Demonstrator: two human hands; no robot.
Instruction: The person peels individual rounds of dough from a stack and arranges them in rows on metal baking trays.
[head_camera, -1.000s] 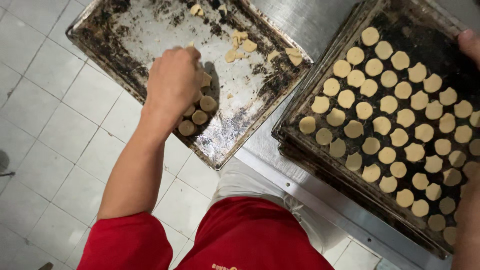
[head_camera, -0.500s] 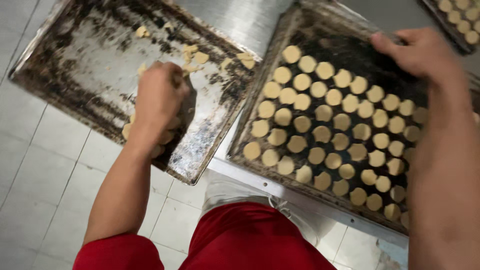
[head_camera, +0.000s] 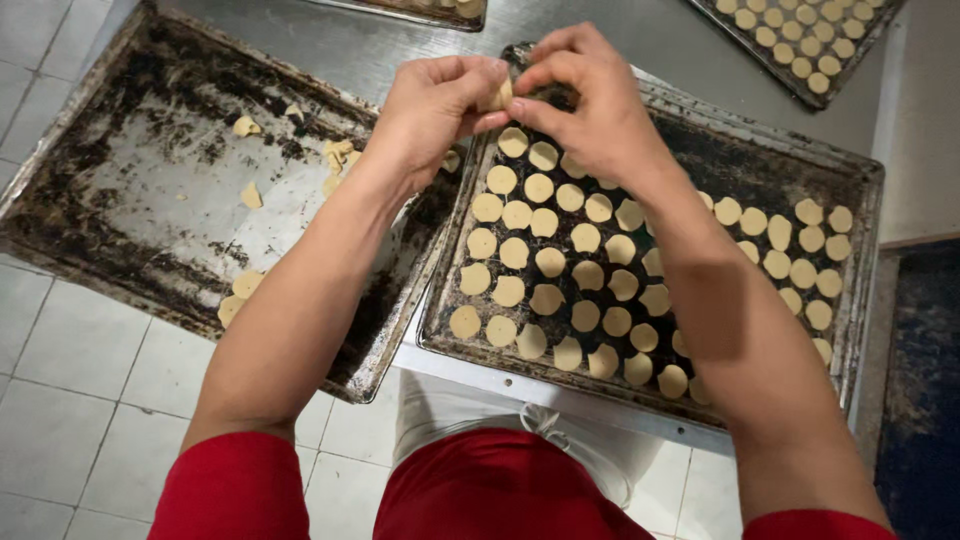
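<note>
My left hand (head_camera: 432, 105) is closed around a small stack of pale round dough discs (head_camera: 497, 97), held over the far left corner of a dark baking tray (head_camera: 845, 170). My right hand (head_camera: 590, 100) meets it there, its fingertips pinching a disc at the end of the stack. Rows of round dough discs (head_camera: 585, 238) cover the tray beneath both hands. To the left lies a second blackened tray (head_camera: 120, 190) holding only a few dough scraps (head_camera: 338, 156) and a couple of discs (head_camera: 245, 283) near its front edge.
Both trays rest on a steel table (head_camera: 660, 40); the left one overhangs a white tiled floor (head_camera: 60, 400). Two more trays of discs sit at the back, one at the far right (head_camera: 800, 45) and one at the top edge (head_camera: 440, 10). A dark mat (head_camera: 915, 400) lies at right.
My left hand has left the left tray with a stack of discs and moved right over the full tray. My right hand has come in to meet it.
</note>
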